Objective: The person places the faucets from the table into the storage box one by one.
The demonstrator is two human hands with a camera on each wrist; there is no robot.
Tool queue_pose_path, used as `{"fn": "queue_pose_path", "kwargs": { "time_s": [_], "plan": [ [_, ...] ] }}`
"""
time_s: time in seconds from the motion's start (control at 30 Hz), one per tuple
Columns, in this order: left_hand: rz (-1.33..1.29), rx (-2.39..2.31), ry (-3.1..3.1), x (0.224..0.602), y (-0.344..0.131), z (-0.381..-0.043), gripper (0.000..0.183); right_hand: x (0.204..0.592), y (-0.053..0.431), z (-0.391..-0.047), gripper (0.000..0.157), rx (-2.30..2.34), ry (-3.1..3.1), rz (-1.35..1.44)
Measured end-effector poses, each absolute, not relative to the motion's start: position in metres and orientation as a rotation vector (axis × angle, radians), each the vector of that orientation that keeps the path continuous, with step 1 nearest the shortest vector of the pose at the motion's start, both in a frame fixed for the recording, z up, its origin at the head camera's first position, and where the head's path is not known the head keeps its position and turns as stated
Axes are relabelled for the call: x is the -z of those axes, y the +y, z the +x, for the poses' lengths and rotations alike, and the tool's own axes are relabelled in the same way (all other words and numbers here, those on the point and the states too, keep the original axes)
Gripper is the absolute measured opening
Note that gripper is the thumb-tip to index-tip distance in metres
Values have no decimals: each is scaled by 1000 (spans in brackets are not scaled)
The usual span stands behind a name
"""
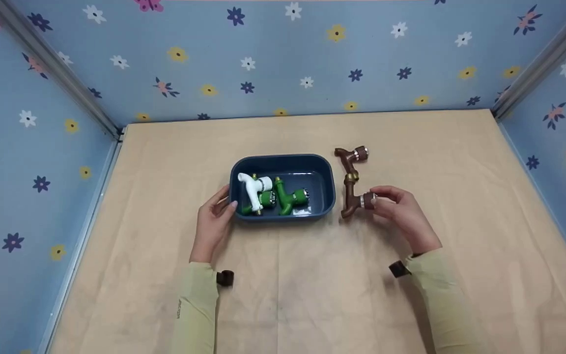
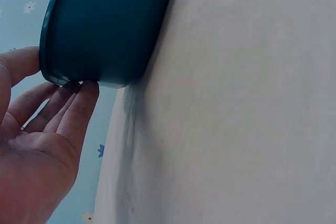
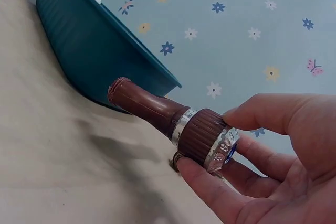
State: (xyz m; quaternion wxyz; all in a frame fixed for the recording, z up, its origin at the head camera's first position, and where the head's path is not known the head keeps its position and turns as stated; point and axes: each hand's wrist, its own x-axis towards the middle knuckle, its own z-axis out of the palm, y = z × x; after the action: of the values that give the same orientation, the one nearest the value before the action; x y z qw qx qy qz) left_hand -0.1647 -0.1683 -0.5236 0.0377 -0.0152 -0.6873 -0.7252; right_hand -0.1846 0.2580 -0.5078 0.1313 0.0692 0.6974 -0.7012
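Note:
My right hand [image 1: 401,214] pinches the ribbed knob of a brown faucet [image 1: 350,196] between thumb and fingers. In the right wrist view this faucet [image 3: 152,106] is held above the table, its shadow below. Just behind it lies a second brown faucet [image 1: 348,160]. With my left hand [image 1: 213,221] I hold the left end of a dark blue bin [image 1: 285,220], thumb at the rim and fingers against the wall, as the left wrist view shows. Inside the bin, a white faucet [image 1: 252,191] lies over a partly hidden green faucet [image 1: 267,198]; another green faucet [image 1: 287,199] lies beside them.
A beige cloth [image 1: 283,285] with creases covers the table. Blue flowered panels [image 1: 283,59] stand at the back and both sides, joined by grey metal posts [image 1: 62,73] at the corners.

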Motion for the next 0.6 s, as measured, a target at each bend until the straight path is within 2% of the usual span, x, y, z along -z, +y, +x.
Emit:
{"fn": "queue_pose_path", "kwargs": {
  "time_s": [0.6],
  "plan": [
    [-64, 2225, -2104, 523, -169, -164, 50, 487, 248, -186, 34, 2227, 1866, 128]
  ]
}}
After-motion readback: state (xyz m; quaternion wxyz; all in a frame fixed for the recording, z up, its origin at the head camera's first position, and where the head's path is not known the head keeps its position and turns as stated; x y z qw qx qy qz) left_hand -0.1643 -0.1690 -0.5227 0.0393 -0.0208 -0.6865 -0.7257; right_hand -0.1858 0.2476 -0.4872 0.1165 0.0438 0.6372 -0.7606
